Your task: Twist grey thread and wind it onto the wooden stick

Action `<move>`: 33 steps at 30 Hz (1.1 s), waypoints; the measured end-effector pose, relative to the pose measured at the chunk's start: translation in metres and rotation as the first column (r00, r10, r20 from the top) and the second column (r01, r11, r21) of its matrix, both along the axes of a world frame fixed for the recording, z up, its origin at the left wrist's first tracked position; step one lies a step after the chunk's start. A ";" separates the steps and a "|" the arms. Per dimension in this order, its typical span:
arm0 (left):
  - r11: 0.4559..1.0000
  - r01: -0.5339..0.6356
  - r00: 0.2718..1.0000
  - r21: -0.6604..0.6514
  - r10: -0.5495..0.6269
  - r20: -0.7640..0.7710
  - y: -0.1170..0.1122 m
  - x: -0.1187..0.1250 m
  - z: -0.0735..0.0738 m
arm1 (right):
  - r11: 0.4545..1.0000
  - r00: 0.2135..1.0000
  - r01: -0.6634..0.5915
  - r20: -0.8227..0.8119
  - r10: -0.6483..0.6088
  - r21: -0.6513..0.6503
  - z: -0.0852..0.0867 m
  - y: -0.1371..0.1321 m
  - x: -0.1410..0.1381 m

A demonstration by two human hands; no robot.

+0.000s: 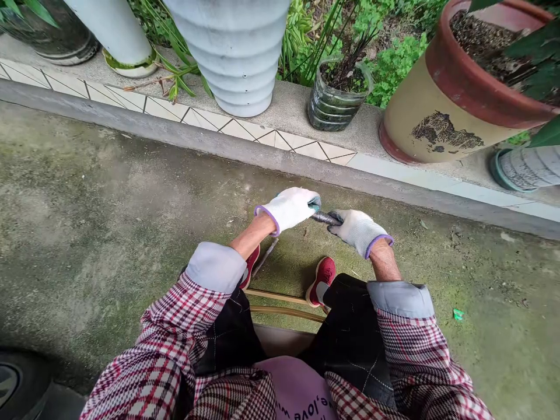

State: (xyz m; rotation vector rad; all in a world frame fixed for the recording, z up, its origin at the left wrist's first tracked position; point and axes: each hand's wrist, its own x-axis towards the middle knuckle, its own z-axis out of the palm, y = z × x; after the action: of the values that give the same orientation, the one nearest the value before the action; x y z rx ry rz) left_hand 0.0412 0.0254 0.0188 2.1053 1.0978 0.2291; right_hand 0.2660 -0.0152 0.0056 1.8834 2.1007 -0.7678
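Note:
Both my hands wear white work gloves with purple cuffs. My left hand [291, 207] is closed in a fist round one end of a short grey metal piece [324, 218]. My right hand [356, 229] grips the other end of the same piece with its fingers wrapped round it. The hands meet above the mossy concrete ground, in front of my knees. A thin grey rod [265, 257] slants down below my left wrist. I cannot tell whether it joins the metal piece. I sit with red shoes [322, 279] on the ground.
A raised tiled ledge [280, 140] runs across ahead. On it stand a ribbed white pot [238, 52], a cut plastic bottle planter [336, 96] and a large tan and red pot [455, 93]. A chair's wooden rails [284, 304] show between my legs. A dark tyre [17, 379] sits bottom left.

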 end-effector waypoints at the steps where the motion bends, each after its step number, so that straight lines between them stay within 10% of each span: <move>1: 1.000 -0.004 1.000 0.029 0.004 -0.023 -0.001 0.003 0.001 | 1.000 1.000 0.009 0.027 -0.009 0.002 0.001 0.000 0.000; 8: 0.993 -0.038 0.977 0.114 0.061 -0.205 -0.004 0.022 0.002 | 0.997 0.994 0.068 0.084 -0.071 0.031 0.002 0.001 0.005; 13: 0.983 -0.171 0.983 -0.063 0.175 0.060 -0.003 0.029 -0.015 | 0.965 0.965 0.246 -0.119 -0.234 0.096 0.000 0.005 0.010; 20: 0.793 -0.177 0.811 -0.583 0.453 0.370 0.002 0.026 -0.029 | 0.886 0.729 0.454 -0.530 -0.432 -0.098 0.002 0.002 0.000; 33: 0.798 -0.098 0.849 -0.595 0.379 0.368 0.000 0.009 -0.010 | 0.828 0.440 0.501 -0.751 -0.492 -0.249 0.004 0.003 -0.007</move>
State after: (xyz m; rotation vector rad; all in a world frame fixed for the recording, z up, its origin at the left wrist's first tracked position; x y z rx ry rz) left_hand 0.0501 0.0256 0.0091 1.2799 0.9817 0.4607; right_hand 0.2590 -0.0119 0.0091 2.5138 1.8433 -2.0962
